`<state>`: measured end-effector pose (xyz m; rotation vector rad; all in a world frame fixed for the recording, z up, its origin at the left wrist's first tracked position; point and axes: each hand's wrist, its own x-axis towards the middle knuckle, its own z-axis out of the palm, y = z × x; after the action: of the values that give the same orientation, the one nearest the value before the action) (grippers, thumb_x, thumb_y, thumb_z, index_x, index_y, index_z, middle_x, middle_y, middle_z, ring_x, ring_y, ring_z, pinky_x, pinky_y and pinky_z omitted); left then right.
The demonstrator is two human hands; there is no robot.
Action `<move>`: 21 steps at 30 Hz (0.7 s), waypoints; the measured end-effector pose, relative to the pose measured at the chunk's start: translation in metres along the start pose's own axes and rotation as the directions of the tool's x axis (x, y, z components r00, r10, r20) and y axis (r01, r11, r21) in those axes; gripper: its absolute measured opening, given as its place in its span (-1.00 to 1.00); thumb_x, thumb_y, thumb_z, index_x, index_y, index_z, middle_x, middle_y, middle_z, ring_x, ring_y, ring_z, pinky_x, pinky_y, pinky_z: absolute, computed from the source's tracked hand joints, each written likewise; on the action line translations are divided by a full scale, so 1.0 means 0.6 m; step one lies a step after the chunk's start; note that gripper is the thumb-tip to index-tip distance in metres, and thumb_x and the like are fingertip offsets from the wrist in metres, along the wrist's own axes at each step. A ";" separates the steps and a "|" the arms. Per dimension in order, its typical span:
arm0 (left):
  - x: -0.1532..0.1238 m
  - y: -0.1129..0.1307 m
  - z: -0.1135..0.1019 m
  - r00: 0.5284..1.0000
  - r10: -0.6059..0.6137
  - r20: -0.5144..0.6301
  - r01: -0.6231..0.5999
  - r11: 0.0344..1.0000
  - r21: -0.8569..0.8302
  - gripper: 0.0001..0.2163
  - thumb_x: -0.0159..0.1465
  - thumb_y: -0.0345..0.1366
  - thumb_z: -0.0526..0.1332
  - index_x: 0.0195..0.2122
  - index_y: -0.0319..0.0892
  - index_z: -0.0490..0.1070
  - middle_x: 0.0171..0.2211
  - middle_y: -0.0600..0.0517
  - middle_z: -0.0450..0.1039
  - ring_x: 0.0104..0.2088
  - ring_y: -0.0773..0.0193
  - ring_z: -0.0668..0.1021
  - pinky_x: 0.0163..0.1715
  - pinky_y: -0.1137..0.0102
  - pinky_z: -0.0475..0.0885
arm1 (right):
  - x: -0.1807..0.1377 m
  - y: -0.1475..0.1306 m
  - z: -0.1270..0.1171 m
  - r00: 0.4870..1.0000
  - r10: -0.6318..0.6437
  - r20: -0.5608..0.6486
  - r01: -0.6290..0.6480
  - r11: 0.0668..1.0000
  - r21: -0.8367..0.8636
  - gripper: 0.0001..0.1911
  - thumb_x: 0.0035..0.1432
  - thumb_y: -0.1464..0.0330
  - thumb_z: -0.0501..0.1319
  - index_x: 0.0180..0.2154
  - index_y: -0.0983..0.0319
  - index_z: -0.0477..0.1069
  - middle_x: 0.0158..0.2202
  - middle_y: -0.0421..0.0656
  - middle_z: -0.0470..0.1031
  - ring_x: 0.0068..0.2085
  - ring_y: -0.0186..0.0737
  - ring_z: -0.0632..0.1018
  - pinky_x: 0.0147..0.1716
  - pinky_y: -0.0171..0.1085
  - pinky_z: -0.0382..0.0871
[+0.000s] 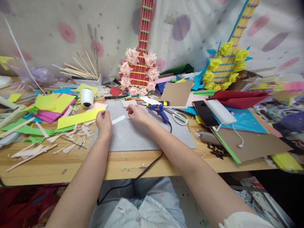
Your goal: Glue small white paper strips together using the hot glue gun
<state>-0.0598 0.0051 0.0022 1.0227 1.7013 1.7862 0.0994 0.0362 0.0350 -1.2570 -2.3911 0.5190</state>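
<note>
My left hand (104, 122) is closed at the left part of the grey cutting mat, pinching a short strip of white paper (118, 119) that sticks out to the right. Just beyond the strip's free end is my right hand (137, 114), its fingers loosely bent and apart, with nothing visible in them. The grey cutting mat (133, 139) lies under both hands. Right of my right hand rests a blue glue gun (159, 111) with a black cord, and beside it are scissors with pale handles (180, 117).
Behind stand a red paper guitar with pink flowers (138, 71) and a yellow one with yellow flowers (224, 66). Paper scraps (35, 152) and a yellow strip (79, 118) lie left. A phone (205, 113), a white power bank (221, 111) and brown card (254, 142) are right.
</note>
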 end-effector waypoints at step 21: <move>-0.019 0.021 0.000 0.980 -0.138 0.141 0.160 0.974 -0.158 -0.73 -0.15 -0.30 0.32 -0.41 -0.25 0.35 -0.72 0.27 -0.07 -0.71 0.55 0.06 -0.70 0.55 -0.05 | -0.022 0.017 -0.037 0.894 0.077 0.442 -0.388 0.629 0.674 -0.84 -0.14 0.52 0.17 -0.42 0.27 0.24 -0.48 -0.25 0.37 -0.48 -0.41 0.44 -0.48 -0.39 0.35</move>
<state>-0.0510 -0.0053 0.0121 0.8932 1.4810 1.6964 0.1245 0.0337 0.0471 -1.1177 -1.8590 1.7717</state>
